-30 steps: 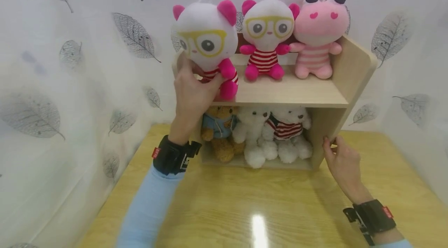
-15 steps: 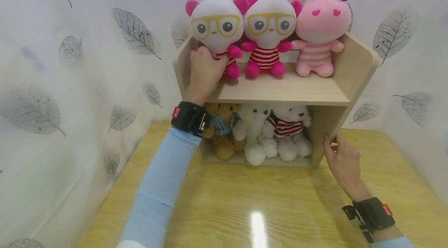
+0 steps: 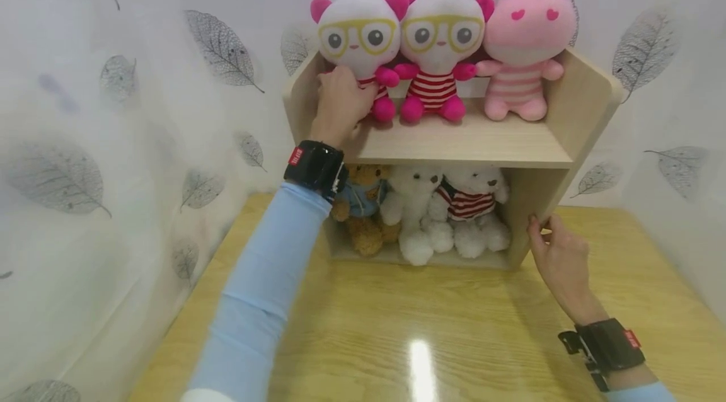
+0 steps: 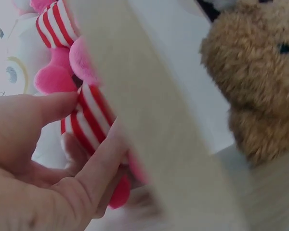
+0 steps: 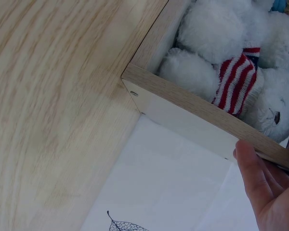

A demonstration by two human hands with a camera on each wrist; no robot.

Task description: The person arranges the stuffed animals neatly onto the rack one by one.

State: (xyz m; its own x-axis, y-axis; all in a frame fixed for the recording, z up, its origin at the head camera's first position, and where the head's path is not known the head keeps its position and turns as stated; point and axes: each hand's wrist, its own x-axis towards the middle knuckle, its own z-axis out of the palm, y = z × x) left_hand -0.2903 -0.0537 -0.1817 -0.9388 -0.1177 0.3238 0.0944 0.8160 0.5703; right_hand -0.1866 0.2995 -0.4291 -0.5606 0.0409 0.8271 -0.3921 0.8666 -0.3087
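Note:
A white and pink panda plush toy [image 3: 357, 14] with yellow glasses sits at the left end of the wooden shelf's [image 3: 476, 145] upper level. My left hand [image 3: 343, 103] holds it by its red-and-white striped body [image 4: 94, 113], thumb on one side and fingers on the other. Part of its body is hidden by that hand. Beside it sits a matching panda plush [image 3: 435, 77], their ears touching or overlapping, then a pink frog-like plush [image 3: 529, 30]. My right hand [image 3: 561, 257] grips the front edge of the right side panel [image 5: 192, 106], fingers along its outer face.
On the lower level sit a brown teddy bear [image 3: 365, 235] in a blue top, a white plush [image 3: 416, 219], and another white plush [image 3: 482, 235] in a striped shirt. The shelf stands on a wood-grain table [image 3: 363, 326] before a leaf-patterned wall covering [image 3: 227, 112].
My left hand has moved the panda plush back and rightward onto the upper level, turning it to face forward beside the other panda. The right hand keeps its place on the panel.

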